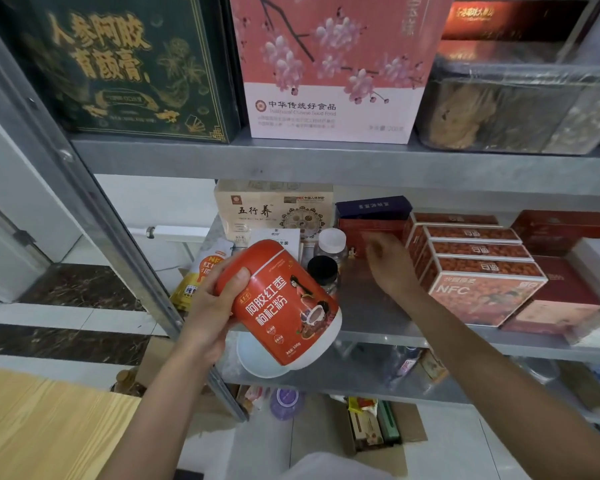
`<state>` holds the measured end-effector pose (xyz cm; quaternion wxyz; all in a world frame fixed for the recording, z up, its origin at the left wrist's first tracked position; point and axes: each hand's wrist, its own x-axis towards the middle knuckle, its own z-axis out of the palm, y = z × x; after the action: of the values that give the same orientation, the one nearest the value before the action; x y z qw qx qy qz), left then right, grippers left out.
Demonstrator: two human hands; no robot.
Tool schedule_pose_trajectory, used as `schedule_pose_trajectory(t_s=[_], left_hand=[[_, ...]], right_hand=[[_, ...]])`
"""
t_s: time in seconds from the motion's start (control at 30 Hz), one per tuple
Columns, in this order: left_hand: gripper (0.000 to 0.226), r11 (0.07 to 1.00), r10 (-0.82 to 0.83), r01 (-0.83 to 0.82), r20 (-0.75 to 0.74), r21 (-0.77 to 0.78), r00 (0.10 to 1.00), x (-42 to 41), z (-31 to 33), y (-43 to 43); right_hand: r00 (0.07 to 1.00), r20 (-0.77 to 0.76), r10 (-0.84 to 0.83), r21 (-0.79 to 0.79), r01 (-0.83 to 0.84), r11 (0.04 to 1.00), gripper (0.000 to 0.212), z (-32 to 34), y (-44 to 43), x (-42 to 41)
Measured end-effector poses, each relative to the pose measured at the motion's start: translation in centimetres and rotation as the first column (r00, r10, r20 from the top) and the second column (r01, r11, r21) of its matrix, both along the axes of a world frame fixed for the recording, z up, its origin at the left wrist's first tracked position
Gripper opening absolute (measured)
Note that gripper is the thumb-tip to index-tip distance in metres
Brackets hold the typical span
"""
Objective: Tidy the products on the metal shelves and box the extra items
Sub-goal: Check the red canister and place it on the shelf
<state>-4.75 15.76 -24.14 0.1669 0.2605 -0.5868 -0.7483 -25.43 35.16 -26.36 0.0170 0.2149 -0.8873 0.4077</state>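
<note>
1. Grip: the left hand (212, 306) is holding the red canister (284, 306) round its upper body, thumb pressing across the front and fingers curling behind. The canister is tilting, white base toward the camera, in the air in front of the middle shelf (371, 313) and not resting on it.
2. Reach: the right hand (388, 268) is hovering over the bare patch of that shelf, fingers loosely spread and holding nothing. It is lying between the black-lidded jar (323, 270) and the stacked red cartons (478, 268); blur is hiding whether it is touching anything.
3. Hazard, one-handed hold: the canister is looking smooth and awkward at this tilt. A loosening thumb would be letting it slide down toward the lower shelf or the cardboard box (409, 427) on the floor.
4. Hazard, crowding: the white-lidded jar (332, 242) and the black-lidded jar are standing just beside the free patch. A sweeping right hand, or a careless set-down of the canister, would probably be toppling them.
</note>
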Motion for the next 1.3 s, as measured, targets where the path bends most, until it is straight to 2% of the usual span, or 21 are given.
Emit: schedule_pose_trajectory(t_s=[0.07, 0.17, 0.23, 0.27, 0.4, 0.57, 0.67, 0.87, 1.0, 1.1, 1.23, 1.3], left_hand=[[0.075, 1.000, -0.015, 0.016, 0.011, -0.010, 1.000, -0.2, 0.0, 0.0], [0.068, 0.999, -0.049, 0.049, 0.009, -0.014, 0.999, -0.4, 0.0, -0.2], [0.066, 0.997, -0.070, 0.070, 0.013, -0.018, 0.997, -0.4, 0.0, -0.4], [0.066, 0.997, -0.076, 0.076, 0.020, -0.020, 0.997, -0.4, 0.0, -0.5], [0.067, 0.996, -0.086, 0.086, 0.026, -0.024, 0.996, -0.4, 0.0, -0.8], [0.088, 0.993, -0.108, 0.109, 0.019, -0.052, 0.994, -0.2, 0.3, -1.0], [0.104, 0.990, -0.120, 0.120, 0.010, -0.080, 0.993, -0.2, 0.5, -1.0], [0.093, 0.980, -0.177, 0.175, -0.010, -0.093, 0.984, -0.8, 1.0, -0.4], [0.074, 0.971, -0.225, 0.221, -0.044, -0.092, 0.973, -1.2, 1.2, 0.4], [0.059, 0.966, -0.233, 0.225, -0.052, -0.128, 0.971, -1.5, 1.5, 1.2], [0.073, 0.948, -0.254, 0.223, -0.118, -0.226, 0.960, -1.8, 1.9, 2.8], [0.067, 0.929, -0.273, 0.221, -0.147, -0.296, 0.951, -2.1, 2.2, 3.8]], right_hand=[[0.985, -0.150, 0.083, 0.204, -0.052, 0.978, 0.042, -0.6, -1.5, -2.1], [0.980, -0.131, 0.149, 0.560, -0.051, 0.827, 0.077, -1.5, -2.8, -5.0], [0.975, -0.134, 0.177, 0.696, -0.034, 0.718, 0.084, -2.1, -3.1, -6.2], [0.976, -0.132, 0.173, 0.721, -0.025, 0.693, 0.084, -2.3, -3.2, -6.6], [0.965, -0.242, 0.104, 0.707, 0.102, 0.700, 0.078, -2.6, -3.8, -7.0], [0.948, -0.308, 0.078, 0.756, 0.195, 0.625, 0.047, -0.9, -4.4, -7.3], [0.934, -0.338, 0.119, 0.760, 0.196, 0.619, 0.042, 0.3, -4.8, -7.4], [0.866, -0.470, 0.167, 0.714, 0.262, 0.650, 0.044, 2.2, -3.7, -7.0], [0.769, -0.610, 0.191, 0.617, 0.310, 0.724, 0.043, 3.4, -2.1, -6.2], [0.619, -0.754, 0.220, 0.492, 0.310, 0.813, 0.041, 4.5, -0.6, -5.2], [0.469, -0.864, 0.181, 0.362, 0.331, 0.871, 0.056, 5.0, 2.4, -4.8], [0.411, -0.897, 0.164, 0.303, 0.298, 0.905, 0.053, 4.9, 4.3, -4.7]])
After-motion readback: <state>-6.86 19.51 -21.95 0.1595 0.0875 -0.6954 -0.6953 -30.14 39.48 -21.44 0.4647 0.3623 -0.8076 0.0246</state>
